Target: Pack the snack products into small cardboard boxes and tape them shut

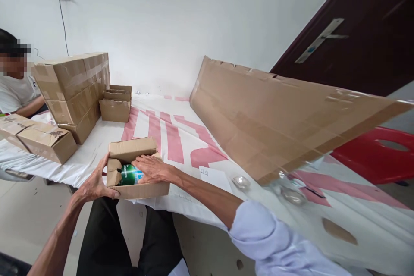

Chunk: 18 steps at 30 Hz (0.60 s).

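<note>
A small open cardboard box (142, 189) sits at the near edge of the table, its flaps up. Inside it lies a green and white bottle (129, 174). My left hand (95, 183) grips the box's left side, fingers wrapped round the wall and flap. My right hand (152, 168) rests inside the box on the bottle, fingers pressed flat against it and the right flap.
A stack of taped cartons (74, 86) and small open boxes (115, 105) stand at the far left; another carton (42, 138) lies nearer. A large flattened cardboard sheet (274, 112) leans across the right. A seated person (16, 82) is at far left. A red stool (375, 155) stands at the right.
</note>
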Each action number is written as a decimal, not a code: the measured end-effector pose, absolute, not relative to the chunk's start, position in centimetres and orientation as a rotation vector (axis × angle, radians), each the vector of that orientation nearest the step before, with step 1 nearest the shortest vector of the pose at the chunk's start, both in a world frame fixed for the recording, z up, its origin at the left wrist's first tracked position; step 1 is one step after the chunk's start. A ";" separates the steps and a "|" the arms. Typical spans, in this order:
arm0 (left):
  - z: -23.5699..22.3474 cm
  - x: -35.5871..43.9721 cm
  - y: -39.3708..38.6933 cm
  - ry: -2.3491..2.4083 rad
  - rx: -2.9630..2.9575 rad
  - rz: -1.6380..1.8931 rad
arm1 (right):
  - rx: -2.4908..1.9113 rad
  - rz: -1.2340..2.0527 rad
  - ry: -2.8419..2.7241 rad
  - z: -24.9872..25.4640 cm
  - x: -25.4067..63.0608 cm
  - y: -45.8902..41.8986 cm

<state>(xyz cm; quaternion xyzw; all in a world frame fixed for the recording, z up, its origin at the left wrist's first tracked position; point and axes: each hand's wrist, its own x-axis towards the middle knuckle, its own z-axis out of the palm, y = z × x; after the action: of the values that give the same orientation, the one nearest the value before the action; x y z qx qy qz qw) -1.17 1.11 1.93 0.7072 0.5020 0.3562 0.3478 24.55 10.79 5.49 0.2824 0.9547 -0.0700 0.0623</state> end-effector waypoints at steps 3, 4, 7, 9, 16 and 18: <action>2.2 -1.2 1.3 1.307 1.849 0.951 | 0.946 -0.167 2.964 6.8 25.4 10.1; 2.4 -1.2 1.4 1.297 1.846 0.964 | 0.974 -0.172 2.978 7.2 25.7 10.0; 3.0 -1.1 1.8 1.250 1.824 0.967 | 1.037 -0.299 2.981 8.5 26.8 10.1; 3.6 -1.0 2.1 1.223 1.835 0.959 | 1.058 -0.422 2.968 9.2 27.2 10.5; 4.2 -0.4 2.7 1.326 1.948 0.865 | 0.981 -0.467 2.914 8.1 26.2 11.9; 3.5 -0.3 2.7 1.344 1.935 0.835 | 0.935 -0.421 2.892 6.7 25.5 12.4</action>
<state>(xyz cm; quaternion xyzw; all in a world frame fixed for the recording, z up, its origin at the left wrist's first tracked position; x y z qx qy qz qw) -0.29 2.70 3.53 0.7345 0.5102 0.3169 0.3158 25.49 12.36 6.72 0.3044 0.9419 -0.1370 0.0367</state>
